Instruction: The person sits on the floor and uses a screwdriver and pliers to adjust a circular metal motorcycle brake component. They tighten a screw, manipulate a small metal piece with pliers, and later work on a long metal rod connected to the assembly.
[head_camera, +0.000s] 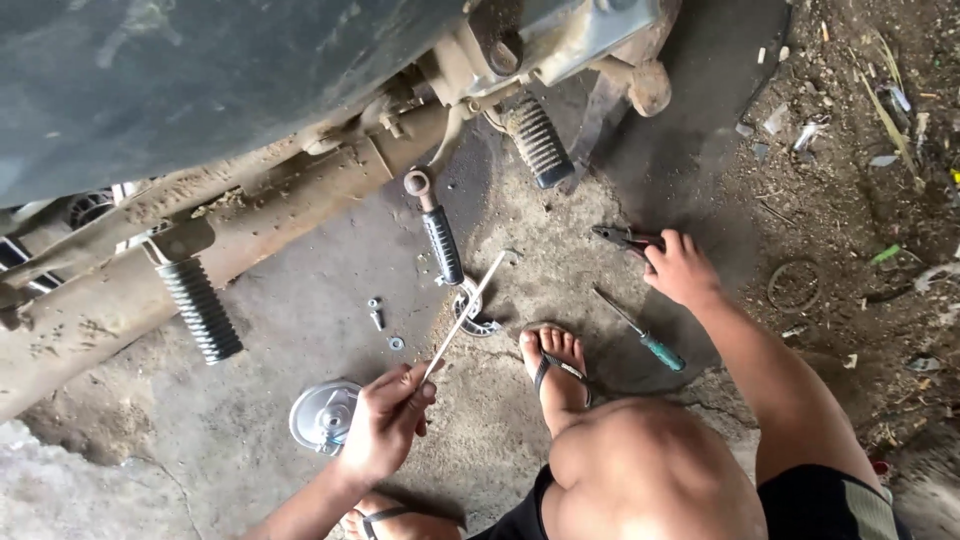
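My left hand (388, 420) grips one end of a thin silver metal rod (466, 313) that slants up to the right over a small round metal part (474, 314) on the ground. My right hand (681, 268) is closed on the handles of dark pliers (622, 237) lying on the concrete. A screwdriver with a green handle (645, 340) lies between that hand and my sandalled foot (556, 370). A bolt (376, 314) and a washer (396, 343) rest loose on the ground to the left of the rod.
A motorcycle's dusty underside fills the top, with an exhaust pipe (150, 290), ribbed footpegs (200, 308) (538, 140) and a kick lever (438, 235). A round silver cover (322, 414) lies by my left hand. An old ring (795, 285) and litter lie on dirt at right.
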